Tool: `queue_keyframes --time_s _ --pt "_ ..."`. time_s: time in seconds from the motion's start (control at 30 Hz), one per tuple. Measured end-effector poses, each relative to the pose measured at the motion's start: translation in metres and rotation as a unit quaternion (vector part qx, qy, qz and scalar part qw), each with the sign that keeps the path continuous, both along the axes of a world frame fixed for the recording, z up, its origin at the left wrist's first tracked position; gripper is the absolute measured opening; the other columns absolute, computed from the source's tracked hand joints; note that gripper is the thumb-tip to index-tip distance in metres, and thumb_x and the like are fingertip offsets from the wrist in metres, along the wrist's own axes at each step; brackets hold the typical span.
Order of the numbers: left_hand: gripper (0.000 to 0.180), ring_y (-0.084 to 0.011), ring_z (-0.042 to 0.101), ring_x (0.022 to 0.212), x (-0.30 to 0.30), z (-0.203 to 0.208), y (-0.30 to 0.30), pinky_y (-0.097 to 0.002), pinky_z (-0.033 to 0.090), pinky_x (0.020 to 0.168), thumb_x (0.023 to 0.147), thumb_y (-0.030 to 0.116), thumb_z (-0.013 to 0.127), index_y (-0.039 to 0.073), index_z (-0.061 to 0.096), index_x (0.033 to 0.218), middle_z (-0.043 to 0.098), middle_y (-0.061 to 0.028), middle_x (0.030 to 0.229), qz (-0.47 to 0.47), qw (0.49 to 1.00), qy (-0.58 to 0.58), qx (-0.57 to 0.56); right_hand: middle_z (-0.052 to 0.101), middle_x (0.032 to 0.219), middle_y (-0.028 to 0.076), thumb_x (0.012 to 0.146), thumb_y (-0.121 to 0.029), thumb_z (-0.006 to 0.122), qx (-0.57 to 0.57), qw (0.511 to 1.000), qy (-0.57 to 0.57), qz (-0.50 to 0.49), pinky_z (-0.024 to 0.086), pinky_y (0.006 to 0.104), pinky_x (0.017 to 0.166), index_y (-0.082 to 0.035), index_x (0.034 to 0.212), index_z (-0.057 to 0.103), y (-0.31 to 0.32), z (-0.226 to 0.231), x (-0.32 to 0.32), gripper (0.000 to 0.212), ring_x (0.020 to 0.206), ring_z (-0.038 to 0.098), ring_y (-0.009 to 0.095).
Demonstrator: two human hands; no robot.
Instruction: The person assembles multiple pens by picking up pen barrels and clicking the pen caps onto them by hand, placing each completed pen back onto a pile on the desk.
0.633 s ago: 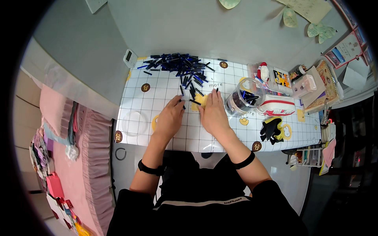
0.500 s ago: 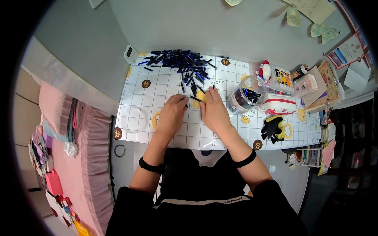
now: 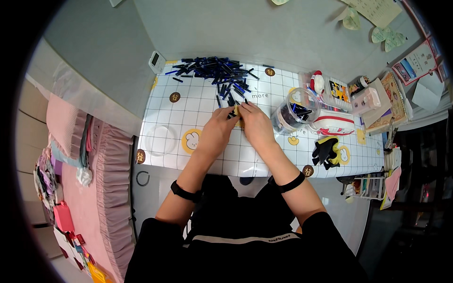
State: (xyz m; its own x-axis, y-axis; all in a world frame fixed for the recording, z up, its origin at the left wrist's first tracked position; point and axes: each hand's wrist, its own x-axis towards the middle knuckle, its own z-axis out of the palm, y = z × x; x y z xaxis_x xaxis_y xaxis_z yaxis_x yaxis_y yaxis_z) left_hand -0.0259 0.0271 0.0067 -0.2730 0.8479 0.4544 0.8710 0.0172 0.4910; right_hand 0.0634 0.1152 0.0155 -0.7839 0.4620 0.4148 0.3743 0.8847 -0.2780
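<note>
Dark blue ink cartridges (image 3: 217, 70), small and stick-shaped, lie in a loose heap at the back of the table, with a few trailing toward me. At the near end of that trail my two hands almost meet. My left hand (image 3: 218, 131) has its fingers bent and pinched on a cartridge (image 3: 231, 114), mostly covered by the fingertips. Beside it, my right hand (image 3: 257, 126) reaches forward with fingers together, a dark cartridge (image 3: 246, 101) showing at the tips. To the right stands a clear plastic tub (image 3: 283, 120) with more cartridges inside.
A round clear lid (image 3: 159, 141) lies at the left. Right of the tub are a white and red pencil case (image 3: 334, 123), black and yellow gloves (image 3: 326, 152), a small plush figure (image 3: 317, 84) and boxes with books (image 3: 387, 101). A white timer (image 3: 156, 62) stands at the back left corner.
My left hand has moved right and forward, closing the gap to my right hand. The right hand has shifted slightly, and its fingers have drawn in toward the left fingertips.
</note>
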Motion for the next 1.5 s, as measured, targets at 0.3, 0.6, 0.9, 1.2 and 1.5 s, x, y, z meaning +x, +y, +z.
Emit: queue_keyframes --time_s 0.3,0.6,0.9,1.2,1.5 --pt "0.027 -0.025 0.043 0.095 0.004 0.002 -0.002 -0.0297 0.041 0.076 0.065 -0.002 0.045 0.0 0.051 0.092 0.047 -0.0106 0.1 -0.017 0.997 0.067 -0.032 0.057 0.084 0.009 0.06 0.003 0.052 -0.004 0.999 0.022 0.023 0.043 0.0292 0.073 -0.001 0.072 0.056 -0.001 -0.003 0.013 0.013 0.089 0.051 0.024" --pt "0.03 -0.0259 0.042 0.097 0.008 0.003 -0.006 -0.0306 0.041 0.076 0.065 0.0 0.048 0.002 0.05 0.095 0.047 -0.011 0.1 -0.04 0.994 0.098 -0.03 0.056 0.072 0.009 0.056 0.002 0.052 -0.018 0.998 0.054 -0.004 0.044 0.03 0.064 -0.001 0.068 0.056 -0.01 0.001 0.025 0.014 0.075 0.053 0.023" --pt "0.022 -0.023 0.044 0.094 0.002 0.005 -0.016 -0.0299 0.044 0.069 0.068 0.004 0.051 0.003 0.051 0.089 0.047 -0.0083 0.097 -0.054 0.997 0.031 -0.034 0.054 0.068 0.008 0.059 0.001 0.049 -0.029 0.997 0.071 -0.004 0.043 0.0314 0.058 -0.002 0.067 0.055 -0.015 -0.001 0.026 0.01 0.068 0.052 0.023" --pt "0.015 -0.024 0.048 0.086 -0.002 0.005 -0.019 -0.031 0.044 0.067 0.068 0.004 0.053 0.004 0.051 0.083 0.048 -0.0087 0.09 -0.07 0.997 0.018 -0.02 0.052 0.068 0.008 0.06 0.002 0.05 -0.05 0.997 0.061 0.01 0.043 0.0324 0.057 -0.003 0.069 0.053 -0.015 0.001 0.024 0.011 0.067 0.052 0.024" --pt "0.012 -0.0283 0.052 0.071 -0.01 0.014 -0.029 -0.0315 0.043 0.062 0.062 -0.002 0.055 -0.001 0.05 0.073 0.05 -0.0131 0.084 -0.083 0.99 -0.113 -0.013 0.053 0.071 0.01 0.06 0.004 0.056 -0.209 0.972 0.092 0.064 0.043 0.0298 0.056 0.0 0.074 0.053 -0.014 0.007 0.025 0.015 0.066 0.053 0.026"
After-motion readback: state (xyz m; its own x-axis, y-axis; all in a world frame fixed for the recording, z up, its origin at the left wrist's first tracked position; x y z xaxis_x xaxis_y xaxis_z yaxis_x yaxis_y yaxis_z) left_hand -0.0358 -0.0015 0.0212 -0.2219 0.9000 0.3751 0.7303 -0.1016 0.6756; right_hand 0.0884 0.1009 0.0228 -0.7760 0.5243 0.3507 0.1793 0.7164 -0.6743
